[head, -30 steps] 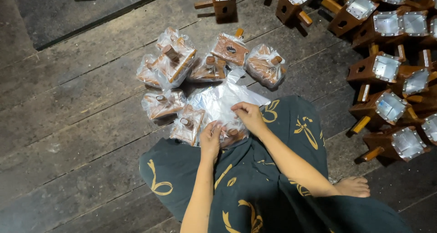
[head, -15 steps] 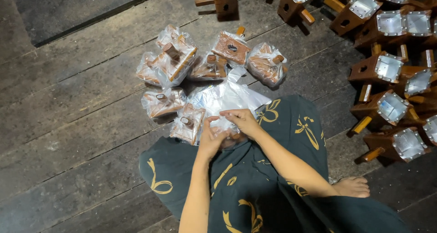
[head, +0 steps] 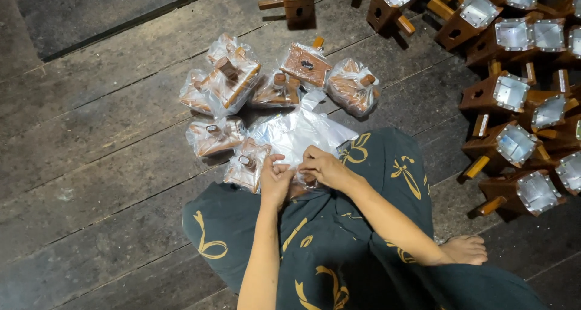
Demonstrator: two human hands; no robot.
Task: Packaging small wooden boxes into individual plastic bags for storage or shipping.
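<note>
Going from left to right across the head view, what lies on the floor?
Bare floorboards → bagged wooden pieces → clear plastic bag in both hands → unbagged wooden pieces with metal plates.

dark plank floor carries bagged wooden pieces in a cluster at centre, unbagged wooden pieces with metal tops crowded at right, and a bare foot.

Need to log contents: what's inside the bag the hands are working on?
Left hand and right hand pinch the clear bag. A brown wooden piece shows below the fingers; the plastic and hands cover the rest.
</note>
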